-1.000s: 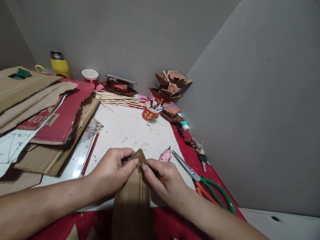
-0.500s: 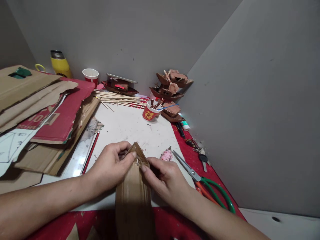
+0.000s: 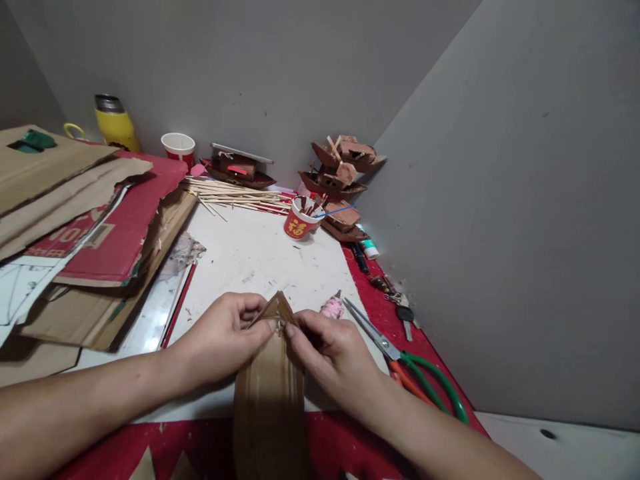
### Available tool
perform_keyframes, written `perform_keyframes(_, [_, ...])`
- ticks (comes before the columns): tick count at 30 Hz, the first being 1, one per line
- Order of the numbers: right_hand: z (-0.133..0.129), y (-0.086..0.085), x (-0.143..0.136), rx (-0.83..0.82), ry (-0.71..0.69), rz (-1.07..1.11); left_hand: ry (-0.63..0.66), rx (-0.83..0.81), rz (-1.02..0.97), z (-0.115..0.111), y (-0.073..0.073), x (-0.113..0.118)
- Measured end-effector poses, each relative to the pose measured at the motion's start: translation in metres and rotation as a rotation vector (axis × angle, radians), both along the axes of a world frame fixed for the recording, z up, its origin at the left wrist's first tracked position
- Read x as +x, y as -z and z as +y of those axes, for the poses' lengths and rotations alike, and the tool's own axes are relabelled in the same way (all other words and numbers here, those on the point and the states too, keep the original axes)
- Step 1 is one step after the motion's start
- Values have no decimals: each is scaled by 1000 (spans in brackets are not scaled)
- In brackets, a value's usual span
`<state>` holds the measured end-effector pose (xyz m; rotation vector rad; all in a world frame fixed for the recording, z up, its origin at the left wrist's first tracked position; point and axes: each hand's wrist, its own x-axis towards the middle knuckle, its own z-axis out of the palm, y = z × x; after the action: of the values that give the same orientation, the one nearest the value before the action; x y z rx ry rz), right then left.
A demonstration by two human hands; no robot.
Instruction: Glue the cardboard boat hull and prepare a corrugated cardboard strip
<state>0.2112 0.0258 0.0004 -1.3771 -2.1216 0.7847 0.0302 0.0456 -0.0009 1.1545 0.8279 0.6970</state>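
A long brown cardboard piece (image 3: 270, 393) with a folded, pointed far end lies between my hands, its near end running down past the table's front edge. My left hand (image 3: 233, 337) grips the left side of the point, thumb on top and fingers behind. On the right side, my right hand (image 3: 335, 343) pinches the folded edge between thumb and fingers. Both thumbs press close together near a pale seam at the tip. Just beyond my right hand lies a pink-wrapped tube (image 3: 333, 307), partly hidden. Scissors (image 3: 395, 353) with green and orange handles rest to its right.
Stacked cardboard sheets (image 3: 100, 247) fill the left side. Along the back stand a yellow bottle (image 3: 117, 127), a white-and-red cup (image 3: 179, 148), thin wooden sticks (image 3: 235, 196) and brown model boats (image 3: 345, 170). A red paper cup (image 3: 302, 219) holds brown-tipped sticks. Keys (image 3: 405, 315) lie at right.
The cardboard's tip has shifted slightly right and toward me. My left thumb has slid a little nearer the right thumb. Both hands keep their hold.
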Motion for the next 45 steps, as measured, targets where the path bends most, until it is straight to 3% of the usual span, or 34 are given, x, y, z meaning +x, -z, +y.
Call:
perform_keyframes(9, [-1, -3, -1, -15, -18, -23, -38, 122, 120, 1, 0, -1])
perform_keyframes(14, [-1, -1, 0, -8, -13, -28, 75, 66, 215, 2, 5, -2])
perform_keyframes(45, [-3, 9, -3, 83, -54, -64, 55, 91, 221, -5, 7, -2])
